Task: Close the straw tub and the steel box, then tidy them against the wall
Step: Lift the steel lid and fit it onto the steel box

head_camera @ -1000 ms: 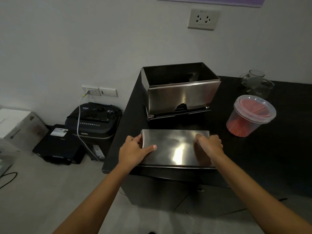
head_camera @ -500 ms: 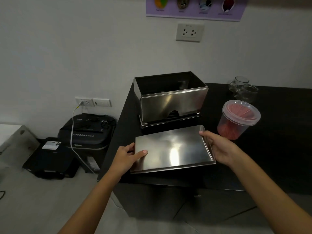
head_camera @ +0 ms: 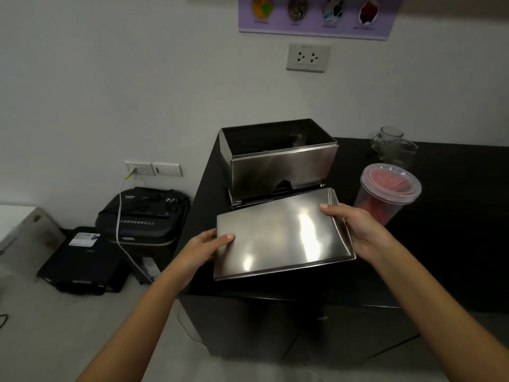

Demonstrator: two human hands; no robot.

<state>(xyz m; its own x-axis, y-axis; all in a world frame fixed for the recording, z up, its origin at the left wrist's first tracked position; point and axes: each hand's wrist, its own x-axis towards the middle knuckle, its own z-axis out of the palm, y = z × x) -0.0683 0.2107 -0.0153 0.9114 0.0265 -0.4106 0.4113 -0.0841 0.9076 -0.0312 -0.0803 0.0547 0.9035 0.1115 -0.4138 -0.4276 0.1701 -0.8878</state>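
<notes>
An open steel box (head_camera: 281, 166) stands on the black counter (head_camera: 454, 244) near its left end, a little out from the wall. I hold its flat steel lid (head_camera: 281, 238) in the air in front of the box, tilted up to the right. My left hand (head_camera: 203, 248) grips the lid's left edge and my right hand (head_camera: 352, 227) grips its right edge. To the right of the box stands a clear plastic tub of red straws (head_camera: 385, 194) with its lid on.
Two clear glass cups (head_camera: 394, 144) stand at the back of the counter by the wall. On the floor to the left are a black paper shredder (head_camera: 143, 216), plugged in by a white cable, and a flat black device (head_camera: 82, 260).
The steel lid lay on the counter's front edge under both hands; it has since been lifted and carried up toward the box. The view has tilted upward.
</notes>
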